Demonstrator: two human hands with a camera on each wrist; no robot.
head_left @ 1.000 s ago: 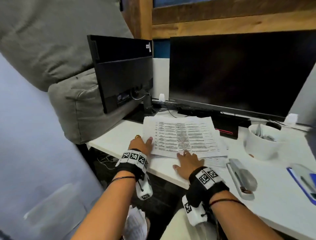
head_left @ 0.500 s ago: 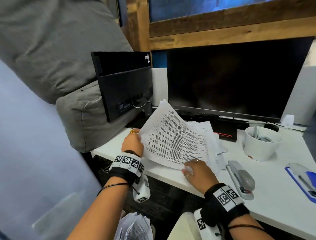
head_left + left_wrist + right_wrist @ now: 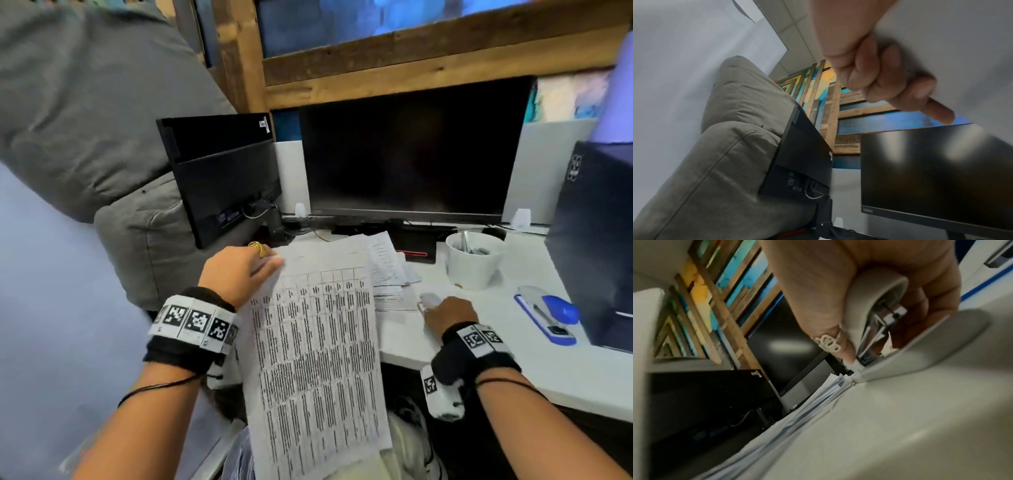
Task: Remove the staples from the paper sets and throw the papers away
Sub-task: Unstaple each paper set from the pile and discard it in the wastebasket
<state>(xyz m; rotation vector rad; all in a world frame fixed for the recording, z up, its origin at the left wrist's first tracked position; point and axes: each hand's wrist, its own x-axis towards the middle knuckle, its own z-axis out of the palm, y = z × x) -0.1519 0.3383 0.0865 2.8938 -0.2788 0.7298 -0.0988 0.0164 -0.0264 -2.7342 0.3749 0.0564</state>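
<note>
My left hand [image 3: 243, 270] pinches the top corner of a printed paper set [image 3: 318, 359], which hangs tilted over the near desk edge towards my lap. In the left wrist view its fingers [image 3: 879, 73] curl against the white sheet [image 3: 962, 48]. The right hand [image 3: 445, 315] rests on the desk and grips a grey stapler [image 3: 430, 299]. In the right wrist view, thumb and fingers [image 3: 931, 288] wrap the grey stapler's upper arm [image 3: 875, 288]; its base [image 3: 920, 353] lies on the desk. More stapled papers [image 3: 390, 274] remain piled behind.
A white cup [image 3: 474, 260] stands at the back right, with a blue stapler [image 3: 548, 315] in front of it. Two dark monitors [image 3: 411, 150] [image 3: 222, 171] close off the back. A grey cushion [image 3: 102, 137] fills the left, and a dark box [image 3: 596, 240] the right edge.
My left hand has lifted the top paper set off the pile and drawn it towards me over the desk edge. My right hand left the paper and moved right onto the grey stapler.
</note>
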